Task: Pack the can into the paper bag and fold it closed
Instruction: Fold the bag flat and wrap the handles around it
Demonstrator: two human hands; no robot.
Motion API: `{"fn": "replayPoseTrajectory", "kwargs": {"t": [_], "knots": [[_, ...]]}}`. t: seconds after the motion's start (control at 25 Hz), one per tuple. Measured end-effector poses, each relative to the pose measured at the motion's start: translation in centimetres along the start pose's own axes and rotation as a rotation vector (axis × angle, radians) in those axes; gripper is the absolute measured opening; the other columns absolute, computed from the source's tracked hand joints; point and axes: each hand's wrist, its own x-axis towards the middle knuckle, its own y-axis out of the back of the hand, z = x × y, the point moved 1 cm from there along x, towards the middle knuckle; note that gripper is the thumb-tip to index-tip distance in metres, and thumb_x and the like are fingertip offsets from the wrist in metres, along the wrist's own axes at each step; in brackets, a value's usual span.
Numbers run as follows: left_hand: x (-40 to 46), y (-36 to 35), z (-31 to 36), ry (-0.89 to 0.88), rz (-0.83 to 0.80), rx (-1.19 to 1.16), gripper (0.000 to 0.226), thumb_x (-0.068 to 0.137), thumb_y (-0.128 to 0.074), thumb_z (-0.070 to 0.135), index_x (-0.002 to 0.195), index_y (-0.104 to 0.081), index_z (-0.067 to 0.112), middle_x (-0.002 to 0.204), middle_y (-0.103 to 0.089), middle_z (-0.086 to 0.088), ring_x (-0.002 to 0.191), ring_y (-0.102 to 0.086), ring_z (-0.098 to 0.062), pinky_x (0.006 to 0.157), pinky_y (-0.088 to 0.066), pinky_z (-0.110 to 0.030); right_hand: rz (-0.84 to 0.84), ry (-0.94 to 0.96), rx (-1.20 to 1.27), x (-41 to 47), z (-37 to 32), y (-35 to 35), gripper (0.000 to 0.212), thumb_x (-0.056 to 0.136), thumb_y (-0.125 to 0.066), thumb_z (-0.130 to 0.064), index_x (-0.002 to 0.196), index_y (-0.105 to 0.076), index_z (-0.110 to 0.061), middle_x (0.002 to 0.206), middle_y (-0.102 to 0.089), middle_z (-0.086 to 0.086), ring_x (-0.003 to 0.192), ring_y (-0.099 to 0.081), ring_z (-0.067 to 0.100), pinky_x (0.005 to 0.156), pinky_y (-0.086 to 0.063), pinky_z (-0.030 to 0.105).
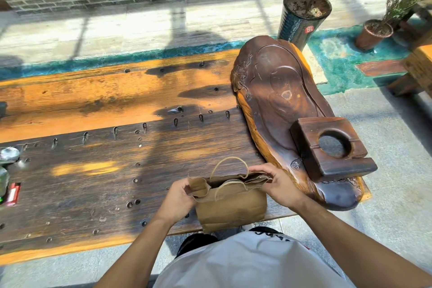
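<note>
**Two hands pinch the top of the paper bag**

Head view: The paper bag (230, 206) stands upright at the near edge of the wooden worktop (105, 170), right in front of the person. It sits close so both arms can reach it with ease.

The left hand (177, 196) pinches the left corner of the bag's top, where the paper curls over. The right hand (279, 184) pinches the right corner, with the fingers closed on the crumpled rim. The bag's top lies between the two hands. Each hand holds one end, so it looks like they are set to press the top flat and fold it down.

The rope handles (230, 172) stick up and flop over in the middle, between the hands. They may get in the way of the fold.

The can is not seen here. It may be inside the bag, but the top is too closed to tell. So the packing step looks done, and the folding looks like the step in hand.

A big carved wooden tray (280, 100) lies just beside the bag on the right. A wooden block with a round hole (327, 145) rests on it.
</note>
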Motion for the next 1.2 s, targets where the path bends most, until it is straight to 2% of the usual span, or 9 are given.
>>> {"fn": "replayPoseTrajectory", "kwargs": {"t": [0.12, 0.32, 0.4, 0.52, 0.64, 0.72, 0.92, 1.12, 1.2], "knots": [[0.1, -0.8, -0.1, -0.02, -0.06, 0.037, 0.011, 0.082, -0.078, -0.004, 0.086, -0.08, 0.006, 0.089, -0.077, 0.001, 0.083, -0.068, -0.007, 0.08, -0.055, -0.024, 0.008, 0.087, -0.034, 0.1, -0.4, -0.3, 0.053, 0.069, -0.088, -0.005, 0.114, -0.07, -0.025, 0.113, -0.065, 0.005, 0.105, -0.063, 0.002, 0.096, -0.043, 0.011], [-0.1, -2.1, 0.7, -0.027, -0.068, -0.035, 0.01, 0.081, -0.061, -0.027, 0.088, -0.068, -0.026, 0.078, -0.071, -0.007, 0.066, -0.065, 0.004, 0.062, -0.052, -0.013, -0.046, 0.118, 0.01, 0.8, -0.4, -0.9, 0.036, 0.069, -0.089, -0.025, 0.101, -0.077, -0.016, 0.093, -0.067, -0.004, 0.091, -0.065, 0.009, 0.087, -0.046, 0.017], [-0.2, -2.1, 0.9, 0.004, -0.075, -0.032, 0.021, 0.081, -0.058, -0.03, 0.09, -0.071, -0.018, 0.069, -0.074, 0.005, 0.064, -0.067, 0.005, 0.06, -0.052, -0.012, -0.045, 0.108, 0.059, 1.1, 0.1, -1.2, 0.032, 0.068, -0.089, -0.028, 0.094, -0.079, -0.012, 0.089, -0.07, -0.002, 0.088, -0.066, 0.011, 0.085, -0.048, 0.021], [0.3, -1.0, -0.4, 0.07, -0.035, 0.079, 0.062, 0.081, -0.056, -0.031, 0.085, -0.081, 0.026, 0.077, -0.077, 0.005, 0.068, -0.068, 0.007, 0.063, -0.052, -0.008, -0.079, 0.085, 0.113, 1.1, 0.4, -1.3, 0.02, 0.075, -0.082, 0.001, 0.094, -0.079, -0.005, 0.092, -0.077, -0.004, 0.091, -0.069, 0.007, 0.086, -0.051, 0.02], [0.0, -0.5, -0.1, 0.039, -0.053, 0.081, 0.031, 0.086, -0.056, -0.025, 0.093, -0.077, -0.004, 0.098, -0.072, -0.022, 0.073, -0.07, -0.001, 0.068, -0.055, -0.015, -0.118, 0.098, 0.104, 1.1, 0.5, -1.2, 0.02, 0.08, -0.075, 0.008, 0.098, -0.077, -0.001, 0.095, -0.078, -0.003, 0.093, -0.069, 0.006, 0.087, -0.05, 0.019], [-0.3, -0.6, 0.9, -0.018, -0.063, 0.043, 0.017, 0.092, -0.056, -0.018, 0.101, -0.07, -0.019, 0.097, -0.074, -0.016, 0.081, -0.073, -0.006, 0.073, -0.055, -0.019, -0.116, 0.098, 0.115, 1.1, 0.4, -0.9, 0.02, 0.082, -0.073, 0.007, 0.097, -0.078, -0.005, 0.095, -0.078, -0.003, 0.093, -0.069, 0.006, 0.087, -0.05, 0.018], [-0.3, 0.2, 1.4, -0.039, 0.045, 0.003, 0.038, 0.095, -0.052, -0.014, 0.101, -0.077, 0.013, 0.09, -0.08, 0.017, 0.092, -0.071, 0.005, 0.079, -0.051, -0.009, -0.14, 0.133, 0.103, 1.5, 0.0, -0.3, 0.03, 0.082, -0.067, 0.017, 0.11, -0.071, 0.01, 0.114, -0.068, 0.017, 0.106, -0.066, 0.006, 0.094, -0.046, 0.015], [0.1, 1.1, -0.3, -0.081, 0.068, 0.194, 0.043, 0.092, -0.064, -0.006, 0.116, -0.075, 0.028, 0.119, -0.072, 0.009, 0.115, -0.064, -0.008, 0.099, -0.049, -0.024, -0.113, 0.125, 0.009, 2.2, 0.5, -0.4, 0.038, 0.079, -0.075, 0.01, 0.113, -0.075, -0.006, 0.121, -0.063, 0.011, 0.113, -0.064, 0.014, 0.101, -0.042, 0.018], [0.1, 1.2, -1.2, -0.08, 0.112, 0.322, 0.049, 0.09, -0.064, -0.008, 0.12, -0.071, 0.03, 0.114, -0.059, 0.003, 0.103, -0.058, -0.005, 0.094, -0.045, -0.02, -0.09, 0.119, -0.027, 2.4, 0.7, -0.6, 0.039, 0.077, -0.078, 0.008, 0.112, -0.076, -0.009, 0.12, -0.064, 0.009, 0.113, -0.064, 0.015, 0.101, -0.043, 0.02]]}}
